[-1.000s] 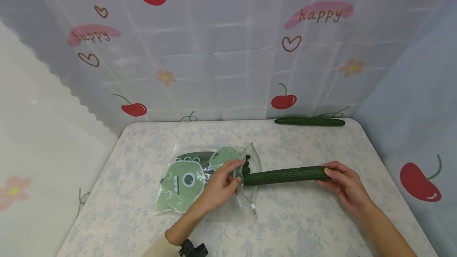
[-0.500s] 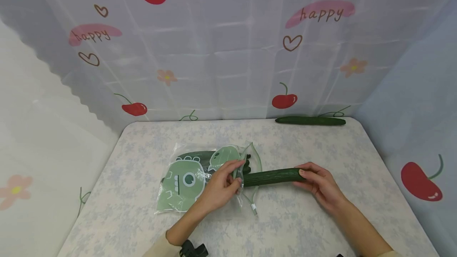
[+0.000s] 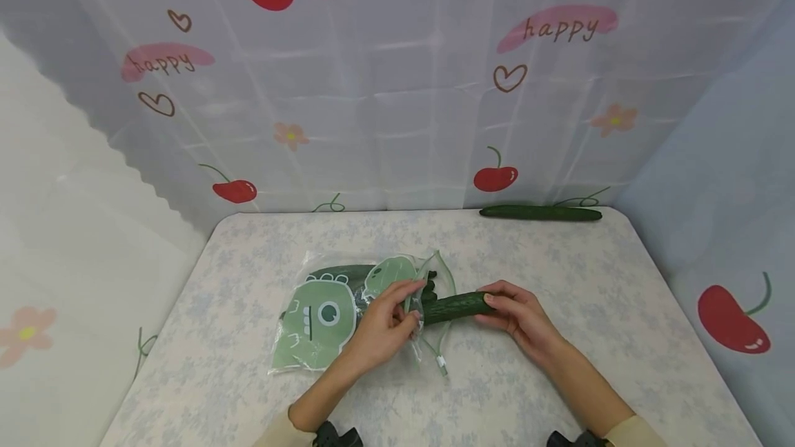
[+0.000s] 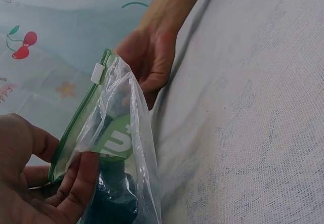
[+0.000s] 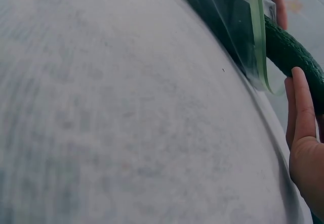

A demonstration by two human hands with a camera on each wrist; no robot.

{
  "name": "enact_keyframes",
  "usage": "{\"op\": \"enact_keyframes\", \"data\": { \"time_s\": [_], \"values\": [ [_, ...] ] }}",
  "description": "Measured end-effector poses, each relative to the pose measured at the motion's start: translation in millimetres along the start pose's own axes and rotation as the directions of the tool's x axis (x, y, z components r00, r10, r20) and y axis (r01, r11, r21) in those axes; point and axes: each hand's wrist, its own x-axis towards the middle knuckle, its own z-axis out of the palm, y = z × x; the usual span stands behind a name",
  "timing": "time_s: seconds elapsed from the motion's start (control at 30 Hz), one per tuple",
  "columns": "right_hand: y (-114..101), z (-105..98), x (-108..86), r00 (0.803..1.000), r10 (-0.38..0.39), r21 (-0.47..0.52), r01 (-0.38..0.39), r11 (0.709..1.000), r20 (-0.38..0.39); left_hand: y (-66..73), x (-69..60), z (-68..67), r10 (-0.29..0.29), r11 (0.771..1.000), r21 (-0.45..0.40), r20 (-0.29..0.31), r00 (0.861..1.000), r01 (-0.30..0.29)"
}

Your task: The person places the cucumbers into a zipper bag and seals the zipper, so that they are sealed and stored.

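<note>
A clear zip bag with green cartoon prints (image 3: 328, 316) lies on the table, dark green cucumbers inside it. My left hand (image 3: 380, 326) pinches the bag's edge at its mouth; the left wrist view shows the green zip strip (image 4: 76, 120) by the fingers. My right hand (image 3: 520, 316) grips the outer end of a cucumber (image 3: 456, 307), whose other end is inside the bag's mouth. In the right wrist view that cucumber (image 5: 291, 52) passes the green rim of the bag (image 5: 257, 32), with fingers of my right hand (image 5: 309, 128) along it.
Another cucumber (image 3: 540, 213) lies at the table's back right edge. Behind the patterned table (image 3: 248, 254) hangs a printed curtain (image 3: 385, 88). Short dark cucumber ends (image 3: 430, 285) show at the bag's mouth.
My right hand has moved left with the cucumber, and more of it is inside the bag. My left hand stays at the bag's mouth.
</note>
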Motion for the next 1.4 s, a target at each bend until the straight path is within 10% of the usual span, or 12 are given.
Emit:
{"op": "enact_keyframes", "data": {
  "time_s": [0.67, 1.13, 1.4],
  "values": [
    [9, 35, 22.6, 0.996, 0.045, -0.123, -0.035, 0.992, 0.079, 3.1, -2.3, 1.8, -0.018, 1.000, -0.009, -0.007, 1.000, 0.018],
    [0, 46, 23.9, 0.984, 0.017, -0.600, 0.096, 0.794, 0.180, -0.7, -5.6, 4.6, -0.022, 0.999, -0.048, 0.014, 1.000, 0.023],
    [-2, 47, 21.7, 0.987, 0.041, -0.592, 0.059, 0.804, 0.154, -5.7, -6.2, 6.3, -0.017, 0.997, -0.072, 0.011, 1.000, 0.018]
  ]
}}
